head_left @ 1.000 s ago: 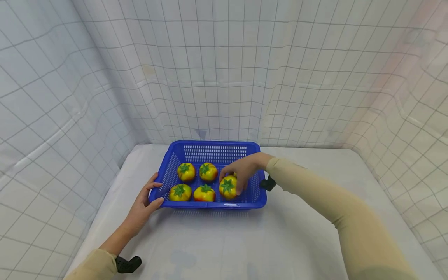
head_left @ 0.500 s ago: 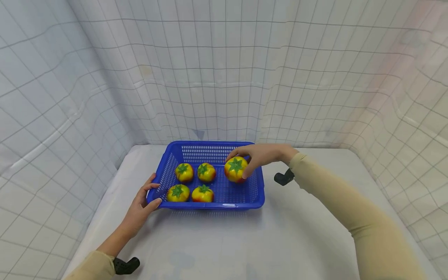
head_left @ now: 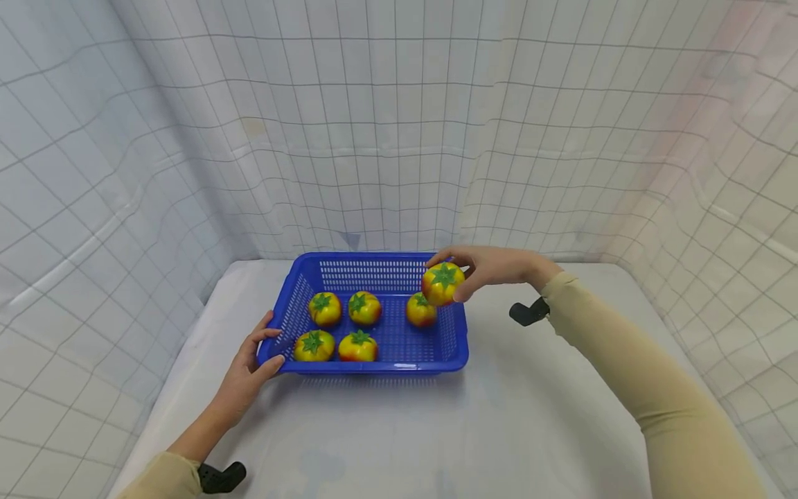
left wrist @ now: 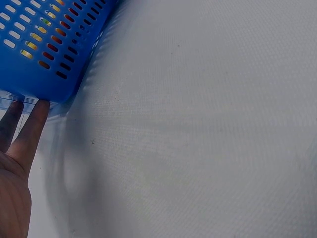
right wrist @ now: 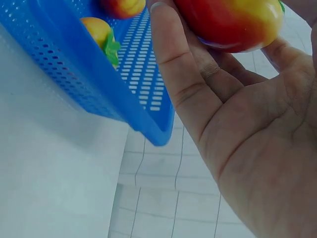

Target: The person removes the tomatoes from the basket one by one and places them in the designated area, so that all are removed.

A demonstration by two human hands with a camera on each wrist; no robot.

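My right hand (head_left: 492,269) holds a yellow-and-red tomato (head_left: 443,283) with a green star-shaped calyx, raised over the right end of the blue basket (head_left: 405,366). In the right wrist view the tomato's red side (right wrist: 228,25) shows between my fingers and thumb. Below it, another tomato (head_left: 420,312) lies in the basket, partly covered by the held one. Two more, a rear one (head_left: 325,309) and a front one (head_left: 314,346), are among those at the basket's left. My left hand (head_left: 243,381) grips the basket's front left corner, thumb on the front rim and fingers at the left rim.
The perforated basket stands on a white-covered table (head_left: 386,430), close to its back edge. White gridded curtains (head_left: 386,138) hang behind and on both sides. Inside, further tomatoes include one at middle back (head_left: 364,308) and one at middle front (head_left: 358,346).
My right hand has lifted one tomato from the basket's right part, moving up and to the right, and a tomato behind it has come into view. My left hand stays at the basket corner.
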